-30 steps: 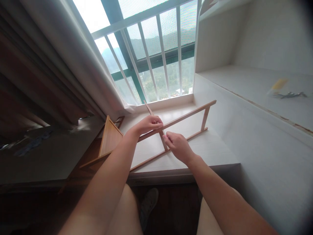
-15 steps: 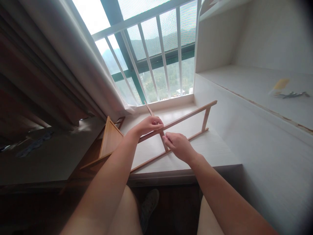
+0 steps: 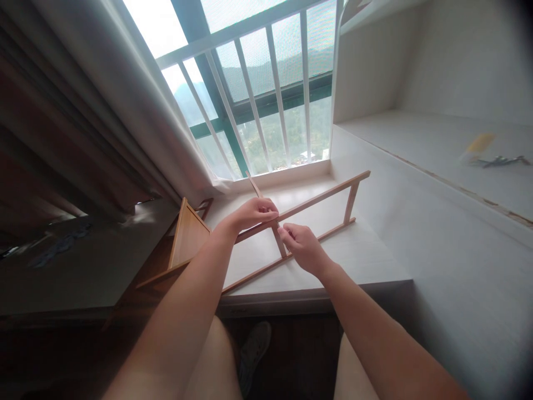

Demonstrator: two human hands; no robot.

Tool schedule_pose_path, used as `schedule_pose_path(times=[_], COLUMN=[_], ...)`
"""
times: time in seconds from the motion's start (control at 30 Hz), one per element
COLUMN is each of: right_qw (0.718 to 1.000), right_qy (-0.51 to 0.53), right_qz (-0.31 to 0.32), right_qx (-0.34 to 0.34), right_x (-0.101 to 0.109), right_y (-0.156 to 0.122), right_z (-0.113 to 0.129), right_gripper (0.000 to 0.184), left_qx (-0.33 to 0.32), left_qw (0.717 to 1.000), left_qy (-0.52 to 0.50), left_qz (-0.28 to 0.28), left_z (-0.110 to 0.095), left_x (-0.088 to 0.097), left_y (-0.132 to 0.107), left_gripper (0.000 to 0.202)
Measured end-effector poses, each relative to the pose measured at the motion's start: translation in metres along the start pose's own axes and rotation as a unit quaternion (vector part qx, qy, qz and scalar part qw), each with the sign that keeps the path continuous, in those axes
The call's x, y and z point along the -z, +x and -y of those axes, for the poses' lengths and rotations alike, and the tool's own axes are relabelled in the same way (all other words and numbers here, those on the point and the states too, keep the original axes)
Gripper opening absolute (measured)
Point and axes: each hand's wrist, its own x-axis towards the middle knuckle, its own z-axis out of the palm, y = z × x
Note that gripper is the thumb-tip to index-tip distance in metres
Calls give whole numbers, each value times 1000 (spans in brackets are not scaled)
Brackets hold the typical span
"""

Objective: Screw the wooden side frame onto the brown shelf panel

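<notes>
A light-brown wooden frame [image 3: 325, 197] with long rails and crosspieces lies across the white ledge. My left hand [image 3: 256, 214] is closed over its upper rail, near the joint with the middle crosspiece [image 3: 280, 241]. Just to the right of that joint, my right hand [image 3: 303, 243] is closed in a pinch. A thin, small thing shows at its fingertips by the rail, too little of it visible to name. At the left, a wooden panel piece [image 3: 189, 236] stands tilted by the frame, partly behind my left forearm.
Behind the ledge [image 3: 366, 258] is a window with a white railing [image 3: 275, 91]. A grey curtain [image 3: 137, 94] hangs at the left. On the right-hand shelf [image 3: 437, 139] lie a small bag with yellow [image 3: 481, 143] and several metal pieces [image 3: 503, 161].
My right hand has turned and risen slightly beside the joint, its fingers still closed. My left hand and the wooden frame have stayed in place.
</notes>
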Motion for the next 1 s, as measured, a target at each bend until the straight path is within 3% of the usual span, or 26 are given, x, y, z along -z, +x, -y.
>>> schedule_pose_path(times=[0.13, 0.27, 0.4, 0.67, 0.87, 0.93, 1.0], right_qw=[971, 895, 834, 831, 799, 804, 826], right_qy=[218, 408, 515, 521, 580, 574, 540], right_qz=[-58, -104, -100, -108, -57, -60, -77], right_qx=[-73, -147, -174, -162, -147, -144, -143], right_x=[-21, -44, -52, -38, -35, -35, -36], right_y=[-3, -10, -14, -9, -9, -9, -9], right_z=[1, 10, 17, 17, 11, 11, 11], right_gripper=[41, 44, 45, 43, 42, 41, 41], left_qx=[-1, -1, -5, 1, -4, -5, -3], left_qw=[1000, 1000, 1000, 1000, 1000, 1000, 1000], left_qy=[-1, -9, -11, -13, -12, -10, -10], left_qz=[-5, -3, -6, -7, -5, -6, -7], left_z=[0, 2, 4, 4, 6, 6, 5], left_x=[0, 0, -1, -1, -1, -1, -1], left_y=[0, 0, 0, 1, 1, 1, 1], left_gripper=[27, 28, 29, 29, 30, 30, 30])
